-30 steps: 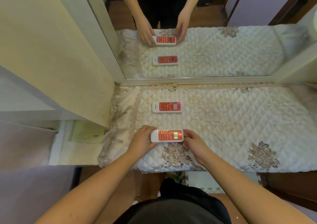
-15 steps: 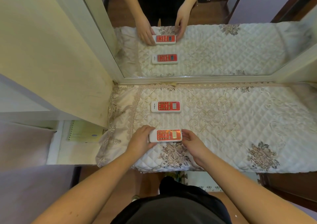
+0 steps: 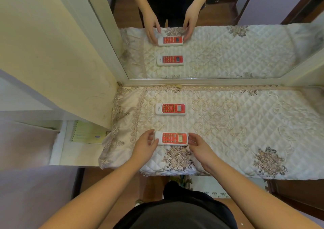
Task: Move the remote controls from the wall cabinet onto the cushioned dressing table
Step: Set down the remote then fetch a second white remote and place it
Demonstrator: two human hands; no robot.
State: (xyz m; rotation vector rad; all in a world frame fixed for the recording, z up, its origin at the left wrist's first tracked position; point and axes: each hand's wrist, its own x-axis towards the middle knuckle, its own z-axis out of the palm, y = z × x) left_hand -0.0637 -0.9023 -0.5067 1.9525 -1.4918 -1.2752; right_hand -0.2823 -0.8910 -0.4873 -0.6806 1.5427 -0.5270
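Two white remote controls with red faces lie on the quilted cream cover of the dressing table (image 3: 245, 123). The far remote (image 3: 170, 109) lies alone, closer to the mirror. The near remote (image 3: 172, 138) rests flat close to the front edge. My left hand (image 3: 146, 145) pinches its left end between thumb and fingers. My right hand (image 3: 199, 146) has its fingertips on the right end. Both remotes lie crosswise, parallel to each other.
A mirror (image 3: 219, 53) stands along the back of the table and repeats the hands and remotes. A tall cream cabinet panel (image 3: 61, 62) rises at the left. A green notebook (image 3: 87, 135) lies on a lower white shelf at the left.
The near remote has stayed in place on the cover with both hands at its ends. My fingers have spread a little. The far remote has not moved.
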